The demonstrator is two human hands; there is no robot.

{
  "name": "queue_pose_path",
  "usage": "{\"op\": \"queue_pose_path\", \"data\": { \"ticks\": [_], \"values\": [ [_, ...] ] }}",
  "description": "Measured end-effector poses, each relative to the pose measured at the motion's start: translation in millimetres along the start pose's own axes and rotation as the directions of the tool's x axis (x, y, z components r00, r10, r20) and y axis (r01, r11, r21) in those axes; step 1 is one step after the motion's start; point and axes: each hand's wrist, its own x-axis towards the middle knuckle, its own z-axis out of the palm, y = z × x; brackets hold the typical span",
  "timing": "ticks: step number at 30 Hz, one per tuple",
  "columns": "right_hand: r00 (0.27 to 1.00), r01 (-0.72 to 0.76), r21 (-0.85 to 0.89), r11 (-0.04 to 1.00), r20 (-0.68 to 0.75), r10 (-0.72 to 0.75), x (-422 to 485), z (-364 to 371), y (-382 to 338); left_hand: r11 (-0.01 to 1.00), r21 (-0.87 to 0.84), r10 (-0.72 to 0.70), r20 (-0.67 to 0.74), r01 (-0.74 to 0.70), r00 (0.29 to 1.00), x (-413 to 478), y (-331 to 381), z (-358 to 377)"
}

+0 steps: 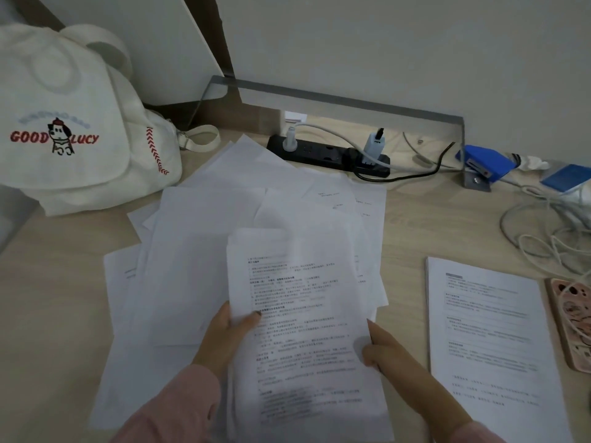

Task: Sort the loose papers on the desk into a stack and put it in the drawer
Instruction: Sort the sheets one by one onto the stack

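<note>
Gathering step in hand. Printed sheets (303, 330) gripped at side edges by left hand (228, 330) and right hand (380, 346), over loose papers (224, 219) fanned across desk (406, 225) centre; probably several sheets, view blurred. Neat stack (489, 330) near right edge. Next: remaining sheets to be collected, edges squared. Drawer not seen.

A: Fast pass on you. Your left sleeve (169, 404): plain pink, loose, reaches the wrist.
B: Agreed. Your right sleeve (479, 433): same pink, just a sliver at the bottom edge, and it ends further up, so your forearm is bare there.
A: Your left hand (228, 334) is bare. The thumbnail (256, 314) looks dark, polish or shadow, can't tell.
B: Your right hand (383, 346) is bare too. Nails are too blurred to call.
A: Cuff edges are soft with blur, seams unreadable.
</note>
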Motion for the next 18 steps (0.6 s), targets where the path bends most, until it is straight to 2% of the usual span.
{"op": "queue_pose_path", "data": {
  "ticks": [3,5,7,11,15,18],
  "values": [
    [0.980,0.102,0.182,0.978,-0.186,-0.068,11.9,1.7,-4.6,0.999,-0.020,0.048,-0.061,-0.049,0.997,-2.6,9.4,-17.3],
    [0.949,0.141,0.322,0.936,-0.312,-0.036,19.9,4.0,-7.8,0.998,0.014,0.070,-0.112,-0.069,0.991,-3.5,15.1,-31.0],
    [0.929,0.122,0.363,0.924,-0.370,0.023,25.7,8.5,-10.7,0.996,0.064,0.076,-0.182,-0.066,0.980,-3.5,17.1,-45.5],
    [0.895,0.089,0.395,0.914,-0.434,0.100,35.3,19.0,-16.0,0.987,0.160,0.052,-0.299,-0.003,0.953,-1.2,12.2,-67.5],
    [0.916,0.062,0.358,0.932,-0.392,0.089,43.6,34.1,-24.5,0.986,0.160,0.009,-0.274,0.036,0.962,-0.7,9.8,-71.3],
    [0.916,0.019,0.244,0.970,-0.393,0.080,50.1,42.3,-24.1,0.992,0.113,-0.026,-0.227,0.053,0.974,-2.4,9.0,-67.3]
  ]
}}
